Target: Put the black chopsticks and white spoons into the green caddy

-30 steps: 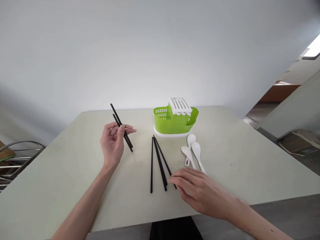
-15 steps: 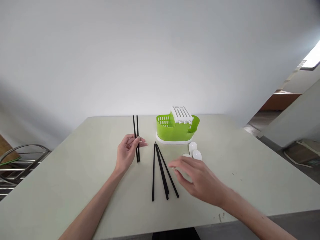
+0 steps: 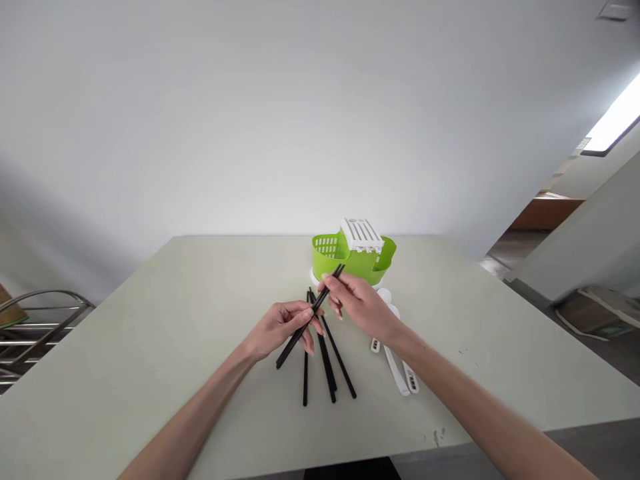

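Both hands meet above the middle of the pale table [image 3: 150,347]. My left hand [image 3: 283,327] grips a pair of black chopsticks [image 3: 293,343] near their middle, slanted up to the right. My right hand [image 3: 357,303] pinches the upper end of the same pair. Under the hands lie several more black chopsticks [image 3: 330,373] flat on the table. Behind them stands a green cutlery holder [image 3: 353,257] with a white slotted top, on a white base.
White spoons [image 3: 397,373] lie on the table right of the loose chopsticks, partly hidden by my right wrist. A metal-framed rack [image 3: 35,327] stands off the table's left edge. The table's near edge runs just below my forearms.
My left hand carried the pair of chopsticks right, over the loose ones, and tilted it. My right hand rose from the table and took hold of the pair's upper end.
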### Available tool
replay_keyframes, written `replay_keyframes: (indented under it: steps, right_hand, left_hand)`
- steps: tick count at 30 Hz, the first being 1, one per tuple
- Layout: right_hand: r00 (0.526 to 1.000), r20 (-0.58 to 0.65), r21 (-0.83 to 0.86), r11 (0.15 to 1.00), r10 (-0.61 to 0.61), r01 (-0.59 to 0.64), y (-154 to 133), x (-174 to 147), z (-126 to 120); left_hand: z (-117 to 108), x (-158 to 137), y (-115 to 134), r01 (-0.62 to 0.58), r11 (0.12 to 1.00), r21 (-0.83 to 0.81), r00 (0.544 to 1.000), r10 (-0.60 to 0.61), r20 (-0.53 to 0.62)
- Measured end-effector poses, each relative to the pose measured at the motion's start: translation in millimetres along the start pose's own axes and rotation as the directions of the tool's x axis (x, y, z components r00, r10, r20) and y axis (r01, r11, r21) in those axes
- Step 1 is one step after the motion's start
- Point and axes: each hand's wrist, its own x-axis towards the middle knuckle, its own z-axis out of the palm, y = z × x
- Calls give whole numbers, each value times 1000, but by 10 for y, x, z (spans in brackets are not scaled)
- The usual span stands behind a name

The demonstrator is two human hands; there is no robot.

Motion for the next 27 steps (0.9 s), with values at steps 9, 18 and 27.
replay_keyframes:
  steps: [9, 18, 27]
  right_hand:
    - [973, -226, -78, 996, -48, 31, -158, -54, -296]
    - [931, -283, -333, 934, -232, 132, -533, 137, -550]
    - [791, -268, -645, 712, -550, 277, -881, 1159, -1153]
  left_hand:
    - [-3, 2, -5, 38, 998, 50, 996, -42, 75]
    - [-96, 51, -147, -60, 995, 77, 995, 66, -71]
    - [-247, 162, -364, -23, 999, 33, 896, 35, -443]
